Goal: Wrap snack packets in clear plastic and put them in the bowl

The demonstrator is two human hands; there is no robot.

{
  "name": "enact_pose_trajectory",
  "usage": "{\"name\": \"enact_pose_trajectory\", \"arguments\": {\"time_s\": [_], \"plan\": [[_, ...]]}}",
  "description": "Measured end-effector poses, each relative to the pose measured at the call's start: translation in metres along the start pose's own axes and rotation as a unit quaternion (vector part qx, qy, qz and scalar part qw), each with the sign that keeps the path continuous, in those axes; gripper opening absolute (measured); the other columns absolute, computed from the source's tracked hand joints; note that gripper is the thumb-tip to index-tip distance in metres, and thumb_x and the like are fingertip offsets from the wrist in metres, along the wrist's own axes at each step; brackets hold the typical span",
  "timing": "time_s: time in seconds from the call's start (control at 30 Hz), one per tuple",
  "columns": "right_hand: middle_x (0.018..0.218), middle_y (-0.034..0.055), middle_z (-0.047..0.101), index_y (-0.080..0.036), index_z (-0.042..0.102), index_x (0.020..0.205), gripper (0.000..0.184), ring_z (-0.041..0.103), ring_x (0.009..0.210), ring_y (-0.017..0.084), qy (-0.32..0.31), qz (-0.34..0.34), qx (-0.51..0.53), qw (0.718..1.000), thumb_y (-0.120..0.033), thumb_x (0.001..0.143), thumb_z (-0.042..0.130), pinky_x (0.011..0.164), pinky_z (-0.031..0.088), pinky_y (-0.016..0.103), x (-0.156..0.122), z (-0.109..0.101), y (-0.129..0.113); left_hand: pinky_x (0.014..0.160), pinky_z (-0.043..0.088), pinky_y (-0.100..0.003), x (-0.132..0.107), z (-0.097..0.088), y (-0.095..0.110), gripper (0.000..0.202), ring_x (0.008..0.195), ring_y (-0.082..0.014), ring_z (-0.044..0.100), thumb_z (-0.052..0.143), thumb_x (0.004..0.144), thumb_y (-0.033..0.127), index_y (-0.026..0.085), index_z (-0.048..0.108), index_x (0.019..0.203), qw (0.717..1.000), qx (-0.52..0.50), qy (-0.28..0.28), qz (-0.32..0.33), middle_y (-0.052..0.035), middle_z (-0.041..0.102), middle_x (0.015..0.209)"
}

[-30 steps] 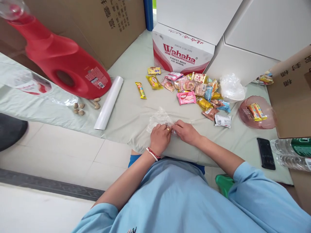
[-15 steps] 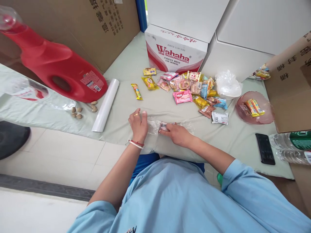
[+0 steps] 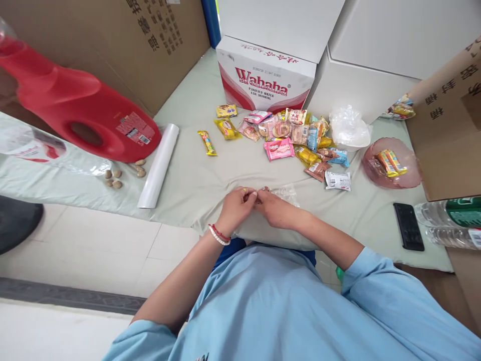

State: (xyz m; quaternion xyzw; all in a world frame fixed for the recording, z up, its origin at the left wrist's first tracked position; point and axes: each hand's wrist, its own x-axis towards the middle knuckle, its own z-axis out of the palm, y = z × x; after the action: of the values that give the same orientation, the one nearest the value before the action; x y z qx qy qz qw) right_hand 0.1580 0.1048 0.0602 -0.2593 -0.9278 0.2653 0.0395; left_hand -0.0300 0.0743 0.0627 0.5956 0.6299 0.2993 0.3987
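My left hand (image 3: 237, 205) and my right hand (image 3: 273, 208) meet at the near edge of the pale green cloth (image 3: 210, 170), fingertips touching. Both pinch a small snack wrapped in clear plastic film (image 3: 284, 192), and the crinkled film sticks out to the right of my right hand. The snack itself is mostly hidden under my fingers. A pile of wrapped snacks (image 3: 296, 135) lies beyond my hands, with a pink wafer pack (image 3: 278, 149) at its front. A white roll of film (image 3: 158, 165) lies to the left.
A red detergent jug (image 3: 78, 113) lies on its side at left, with several nuts (image 3: 112, 176) beside it. A Wahaha carton (image 3: 266, 80) stands behind. A pink bowl (image 3: 391, 163) with snacks, a black phone (image 3: 409, 225) and water bottles (image 3: 451, 223) are at right.
My left hand was spread on the cloth to the left, away from the film; it has come back to meet my right hand, and the film is now gathered up under my fingers.
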Motion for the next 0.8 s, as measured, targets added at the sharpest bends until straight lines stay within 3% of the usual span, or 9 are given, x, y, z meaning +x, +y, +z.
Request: {"name": "enact_pose_trajectory", "arguments": {"time_s": [0.07, 0.13, 0.2, 0.27, 0.37, 0.47, 0.53, 0.67, 0.8], "plan": [[0.127, 0.0136, 0.067, -0.021, 0.075, 0.123, 0.035, 0.062, 0.116, 0.024, -0.004, -0.037, 0.1, 0.994, -0.01, 0.095, 0.057, 0.107, 0.048, 0.042, -0.015, -0.016, 0.005, 0.092, 0.057, -0.037, -0.002, 0.011, -0.001, 0.033, 0.098, -0.0221, 0.07, 0.045, 0.096, 0.028, 0.021, 0.077, 0.102, 0.998, 0.039, 0.008, 0.045, -0.0068, 0.073, 0.101], [0.119, 0.0087, 0.072, -0.022, 0.074, 0.126, 0.033, 0.067, 0.109, 0.021, 0.024, -0.017, 0.194, 0.981, -0.019, 0.102, 0.052, 0.102, 0.051, 0.036, -0.027, -0.034, 0.014, 0.097, 0.057, -0.038, -0.005, 0.02, -0.004, 0.036, 0.104, -0.0234, 0.068, 0.045, 0.093, 0.021, 0.019, 0.077, 0.111, 0.991, 0.1, 0.014, 0.091, -0.0097, 0.069, 0.108], [0.109, 0.0063, 0.075, -0.021, 0.07, 0.132, 0.036, 0.069, 0.1, 0.019, 0.127, 0.092, 0.202, 0.967, -0.029, 0.108, 0.045, 0.093, 0.053, 0.032, -0.032, -0.046, 0.027, 0.096, 0.056, -0.039, -0.008, 0.028, -0.007, 0.04, 0.101, -0.0248, 0.065, 0.046, 0.09, 0.014, 0.014, 0.074, 0.118, 0.978, 0.163, 0.013, 0.128, -0.0128, 0.066, 0.111], [0.105, 0.0092, 0.074, -0.017, 0.07, 0.131, 0.037, 0.067, 0.098, 0.022, 0.225, 0.228, 0.117, 0.94, -0.036, 0.108, 0.047, 0.091, 0.051, 0.033, -0.03, -0.047, 0.041, 0.095, 0.056, -0.042, -0.012, 0.036, -0.009, 0.043, 0.099, -0.027, 0.062, 0.046, 0.088, 0.01, 0.009, 0.07, 0.123, 0.964, 0.216, 0.011, 0.157, -0.0156, 0.064, 0.111], [0.105, 0.0139, 0.074, -0.015, 0.073, 0.12, 0.034, 0.065, 0.1, 0.026, 0.175, 0.324, 0.015, 0.93, -0.041, 0.1, 0.063, 0.091, 0.047, 0.035, -0.027, -0.029, 0.054, 0.093, 0.054, -0.044, -0.016, 0.046, -0.012, 0.045, 0.1, -0.0297, 0.059, 0.044, 0.09, 0.006, 0.007, 0.064, 0.131, 0.946, 0.264, 0.023, 0.186, -0.0178, 0.063, 0.112], [0.099, 0.0102, 0.075, -0.018, 0.075, 0.106, 0.021, 0.064, 0.094, 0.024, 0.069, 0.325, 0.021, 0.943, -0.034, 0.093, 0.071, 0.085, 0.046, 0.032, -0.037, -0.011, 0.05, 0.093, 0.053, -0.044, -0.018, 0.05, -0.014, 0.046, 0.101, -0.0304, 0.057, 0.041, 0.094, 0.006, 0.009, 0.059, 0.137, 0.935, 0.292, 0.03, 0.198, -0.0181, 0.063, 0.116], [0.095, 0.0082, 0.073, -0.019, 0.072, 0.095, 0.009, 0.064, 0.091, 0.023, 0.054, 0.316, 0.04, 0.946, -0.025, 0.092, 0.067, 0.082, 0.045, 0.029, -0.049, -0.01, 0.04, 0.093, 0.052, -0.044, -0.019, 0.05, -0.013, 0.047, 0.104, -0.0314, 0.057, 0.041, 0.097, 0.007, 0.007, 0.056, 0.141, 0.93, 0.309, 0.023, 0.199, -0.0191, 0.063, 0.12], [0.092, 0.0067, 0.07, -0.02, 0.068, 0.095, 0.012, 0.065, 0.088, 0.021, 0.139, 0.302, 0.074, 0.94, -0.021, 0.095, 0.056, 0.078, 0.044, 0.028, -0.052, -0.026, 0.014, 0.088, 0.052, -0.045, -0.022, 0.053, -0.007, 0.047, 0.109, -0.0336, 0.058, 0.041, 0.099, 0.01, 0.004, 0.053, 0.144, 0.921, 0.338, -0.01, 0.194, -0.0217, 0.064, 0.122], [0.082, 0.0012, 0.07, -0.023, 0.063, 0.095, 0.01, 0.063, 0.078, 0.018, 0.169, 0.261, 0.13, 0.941, -0.019, 0.095, 0.053, 0.073, 0.042, 0.026, -0.013, -0.028, -0.001, 0.096, 0.052, -0.049, -0.024, 0.056, -0.006, 0.043, 0.117, -0.0346, 0.06, 0.04, 0.098, 0.01, 0.007, 0.061, 0.135, 0.93, 0.317, -0.019, 0.187, -0.0228, 0.064, 0.128]]}}
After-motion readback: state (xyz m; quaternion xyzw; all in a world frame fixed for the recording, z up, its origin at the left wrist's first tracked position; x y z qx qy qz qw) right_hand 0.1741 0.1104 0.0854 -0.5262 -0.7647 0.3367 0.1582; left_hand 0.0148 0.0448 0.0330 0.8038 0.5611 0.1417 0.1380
